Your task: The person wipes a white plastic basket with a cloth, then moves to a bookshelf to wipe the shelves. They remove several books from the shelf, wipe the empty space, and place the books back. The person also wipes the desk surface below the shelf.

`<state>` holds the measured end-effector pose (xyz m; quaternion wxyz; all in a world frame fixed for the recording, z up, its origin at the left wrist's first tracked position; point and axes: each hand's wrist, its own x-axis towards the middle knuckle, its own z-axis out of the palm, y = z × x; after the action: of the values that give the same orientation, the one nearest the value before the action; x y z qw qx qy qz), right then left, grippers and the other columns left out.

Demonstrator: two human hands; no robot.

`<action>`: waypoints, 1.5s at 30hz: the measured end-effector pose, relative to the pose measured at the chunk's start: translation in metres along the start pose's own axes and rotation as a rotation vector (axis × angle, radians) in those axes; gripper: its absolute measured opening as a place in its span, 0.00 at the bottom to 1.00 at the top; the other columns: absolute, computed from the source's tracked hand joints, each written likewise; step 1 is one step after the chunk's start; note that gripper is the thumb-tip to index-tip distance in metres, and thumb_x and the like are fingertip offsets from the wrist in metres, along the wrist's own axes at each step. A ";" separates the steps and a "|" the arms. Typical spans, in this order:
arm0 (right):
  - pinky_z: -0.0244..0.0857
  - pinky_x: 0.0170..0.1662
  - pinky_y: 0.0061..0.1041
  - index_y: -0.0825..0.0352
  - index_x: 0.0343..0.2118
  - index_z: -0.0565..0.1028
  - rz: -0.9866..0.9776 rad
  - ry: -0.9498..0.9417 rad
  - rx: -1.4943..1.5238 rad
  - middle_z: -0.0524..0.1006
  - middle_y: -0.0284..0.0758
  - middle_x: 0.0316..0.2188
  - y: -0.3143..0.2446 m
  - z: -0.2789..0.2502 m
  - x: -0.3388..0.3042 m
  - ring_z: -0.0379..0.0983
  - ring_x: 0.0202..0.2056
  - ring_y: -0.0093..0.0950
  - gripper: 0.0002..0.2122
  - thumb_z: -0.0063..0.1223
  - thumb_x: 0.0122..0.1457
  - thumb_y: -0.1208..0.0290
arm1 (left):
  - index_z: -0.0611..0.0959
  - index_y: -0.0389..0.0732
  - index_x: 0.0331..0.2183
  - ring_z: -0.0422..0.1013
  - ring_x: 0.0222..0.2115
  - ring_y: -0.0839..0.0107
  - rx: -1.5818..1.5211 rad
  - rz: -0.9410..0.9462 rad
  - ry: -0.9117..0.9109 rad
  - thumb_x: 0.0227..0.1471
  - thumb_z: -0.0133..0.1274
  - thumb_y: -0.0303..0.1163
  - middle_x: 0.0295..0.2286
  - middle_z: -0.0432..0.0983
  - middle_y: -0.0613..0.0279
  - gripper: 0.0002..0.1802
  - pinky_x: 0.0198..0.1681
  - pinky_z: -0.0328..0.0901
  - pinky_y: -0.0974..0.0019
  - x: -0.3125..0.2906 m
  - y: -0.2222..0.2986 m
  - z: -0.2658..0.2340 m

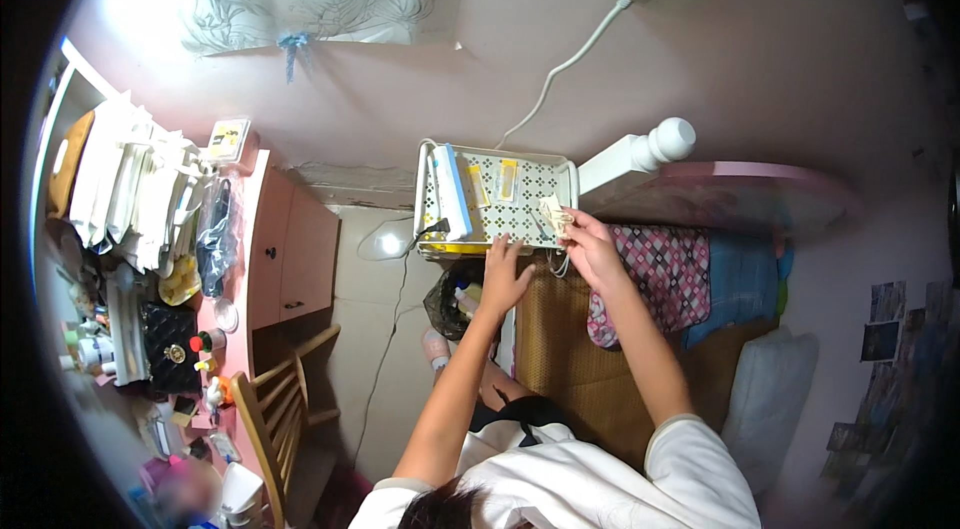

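My right hand [592, 249] pinches a small cream-coloured crumpled bundle [553, 216] above the near right corner of a white rack tray [548, 167] with a patterned, perforated bottom. Whether the bundle is cloth or coiled cord, I cannot tell. A thin dark piece [537, 220] lies just left of it. My left hand [503, 281] is open at the tray's near edge, fingers spread and holding nothing. Along the tray's left side rests a long blue-and-white box [453, 193]. Two flat yellow-edged packets [508, 180] lie in the middle. White cord loops [558, 265] hang below my right hand.
Below the tray stands a black bag-lined bin [447, 304] with bottles inside. A bed with a woven mat [560, 329] and a checked cushion [660, 279] is at the right. A wooden chair [275, 404] and crowded pink desk [235, 349] stand left. A white cable [560, 69] runs from the wall socket.
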<state>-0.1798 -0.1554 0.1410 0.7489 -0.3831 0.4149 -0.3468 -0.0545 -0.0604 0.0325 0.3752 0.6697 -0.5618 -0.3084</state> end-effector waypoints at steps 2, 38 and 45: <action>0.62 0.42 0.23 0.72 0.52 0.66 0.058 -0.095 0.331 0.72 0.37 0.43 0.003 0.002 -0.023 0.68 0.39 0.25 0.18 0.43 0.57 0.81 | 0.72 0.41 0.51 0.59 0.55 0.57 -0.373 -0.038 0.096 0.51 0.54 0.33 0.52 0.63 0.49 0.24 0.59 0.52 0.59 0.000 0.004 -0.006; 0.72 0.45 0.25 0.77 0.41 0.69 0.405 0.264 0.810 0.72 0.44 0.41 0.070 0.040 -0.114 0.72 0.40 0.34 0.10 0.45 0.61 0.74 | 0.82 0.38 0.37 0.71 0.35 0.64 -0.545 0.071 0.064 0.43 0.52 0.18 0.33 0.74 0.56 0.15 0.39 0.66 0.67 -0.071 0.057 -0.079; 0.65 0.51 0.40 0.65 0.38 0.73 0.516 0.140 0.486 0.74 0.36 0.36 0.059 0.037 -0.129 0.68 0.44 0.32 0.19 0.52 0.57 0.51 | 0.83 0.40 0.35 0.71 0.34 0.65 -0.379 0.219 0.057 0.41 0.49 0.12 0.31 0.73 0.58 0.19 0.36 0.67 0.68 -0.081 0.059 -0.089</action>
<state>-0.1884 -0.0097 0.1495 0.8508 -0.0519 0.4537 -0.2600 -0.0258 0.0285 0.1289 0.5414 0.5306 -0.5523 -0.3469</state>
